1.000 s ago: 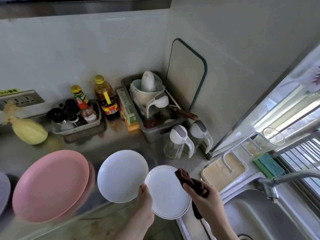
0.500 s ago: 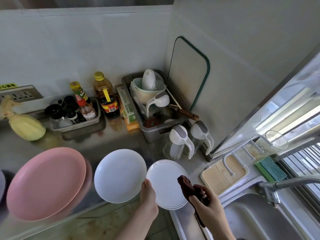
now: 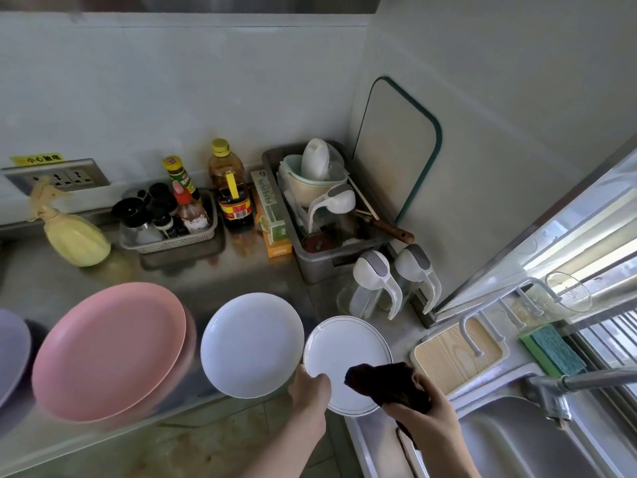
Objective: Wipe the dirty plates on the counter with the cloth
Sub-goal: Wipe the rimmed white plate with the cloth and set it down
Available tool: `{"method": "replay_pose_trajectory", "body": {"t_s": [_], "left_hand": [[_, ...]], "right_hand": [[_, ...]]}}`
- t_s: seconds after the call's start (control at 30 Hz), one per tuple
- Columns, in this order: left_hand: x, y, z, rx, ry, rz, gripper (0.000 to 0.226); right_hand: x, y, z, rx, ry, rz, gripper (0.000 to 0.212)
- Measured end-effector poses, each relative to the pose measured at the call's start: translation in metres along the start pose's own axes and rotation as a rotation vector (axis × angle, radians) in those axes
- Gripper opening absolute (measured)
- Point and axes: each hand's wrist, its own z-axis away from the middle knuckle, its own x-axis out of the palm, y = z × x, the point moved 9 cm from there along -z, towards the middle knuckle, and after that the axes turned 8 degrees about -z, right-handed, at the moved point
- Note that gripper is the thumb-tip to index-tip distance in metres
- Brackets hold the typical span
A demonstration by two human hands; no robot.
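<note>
My left hand grips the near left rim of a white plate with a thin dark line round its edge, held tilted over the counter corner. My right hand clutches a dark brown cloth pressed on the plate's lower right part. To its left a plain white plate lies on the steel counter. Further left sit stacked pink plates, and a lilac plate shows at the left edge.
A sink with a tap is at the lower right. A wood-topped tray, two white-lidded jugs, a grey dish tub, sauce bottles, a basket of jars and a yellow spray bottle crowd the back.
The cloth has slid from the plate's upper right edge down to its lower right part. My left hand keeps its hold on the rim. The view has shifted slightly.
</note>
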Motion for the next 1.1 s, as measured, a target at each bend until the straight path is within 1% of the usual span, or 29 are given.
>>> {"method": "replay_pose_trajectory", "body": {"t_s": [0.07,0.13,0.17,0.23,0.3,0.37,0.43,0.5,0.57,0.6,0.7,0.77,0.8,0.83,0.87,0.9,0.97,1.0,1.03,1.1], "left_hand": [[0.001,0.002,0.001,-0.012,-0.016,-0.009,0.067],[0.001,0.005,0.005,0.006,-0.051,0.010,0.068],[0.000,0.006,0.008,0.017,-0.068,0.020,0.065],[-0.009,0.004,0.013,0.009,-0.100,0.035,0.053],[-0.027,-0.004,0.024,-0.020,-0.147,0.043,0.039],[-0.052,-0.016,0.038,-0.076,-0.219,0.109,0.034],[-0.090,-0.022,0.056,-0.138,-0.295,0.221,0.022],[-0.142,-0.020,0.070,-0.133,-0.335,0.330,0.011],[-0.205,-0.010,0.081,-0.084,-0.350,0.424,0.026],[-0.242,-0.006,0.088,-0.043,-0.342,0.472,0.032],[-0.366,-0.006,0.110,0.093,-0.249,0.574,0.034],[-0.453,-0.024,0.124,0.176,-0.127,0.603,0.033],[-0.496,-0.035,0.135,0.221,-0.062,0.610,0.031],[-0.534,-0.049,0.145,0.262,0.001,0.618,0.027],[-0.570,-0.066,0.154,0.286,0.069,0.635,0.020],[-0.606,-0.085,0.164,0.304,0.147,0.668,0.018],[-0.667,-0.125,0.183,0.333,0.286,0.752,0.034],[-0.691,-0.144,0.190,0.341,0.329,0.784,0.040],[-0.712,-0.164,0.195,0.356,0.371,0.803,0.040],[-0.749,-0.205,0.203,0.366,0.452,0.839,0.033]], "right_hand": [[0.001,-0.003,0.002,-0.036,-0.015,-0.014,0.037],[-0.003,-0.006,0.005,-0.051,-0.001,-0.035,0.023],[-0.004,-0.008,0.009,-0.042,0.002,-0.046,0.019],[-0.007,-0.009,0.018,-0.034,0.037,-0.026,0.021],[-0.008,-0.006,0.026,-0.047,0.102,-0.016,0.017],[0.004,-0.002,0.033,-0.031,0.148,-0.005,0.013],[0.040,0.000,0.044,-0.018,0.122,0.030,0.017],[0.101,-0.004,0.064,-0.053,0.018,0.103,0.018],[0.186,-0.014,0.098,-0.145,-0.172,0.174,0.015],[0.231,-0.020,0.122,-0.185,-0.265,0.208,0.020],[0.360,-0.018,0.204,-0.294,-0.481,0.243,0.035],[0.436,0.001,0.258,-0.333,-0.589,0.263,0.034],[0.468,0.016,0.282,-0.313,-0.618,0.272,0.036],[0.498,0.030,0.304,-0.313,-0.646,0.265,0.047],[0.526,0.043,0.325,-0.321,-0.674,0.274,0.052],[0.552,0.059,0.346,-0.311,-0.699,0.290,0.045],[0.597,0.094,0.385,-0.236,-0.768,0.298,0.015],[0.615,0.112,0.400,-0.200,-0.788,0.327,0.009],[0.631,0.126,0.415,-0.193,-0.818,0.364,0.006],[0.662,0.154,0.441,-0.192,-0.887,0.434,0.006]]}}
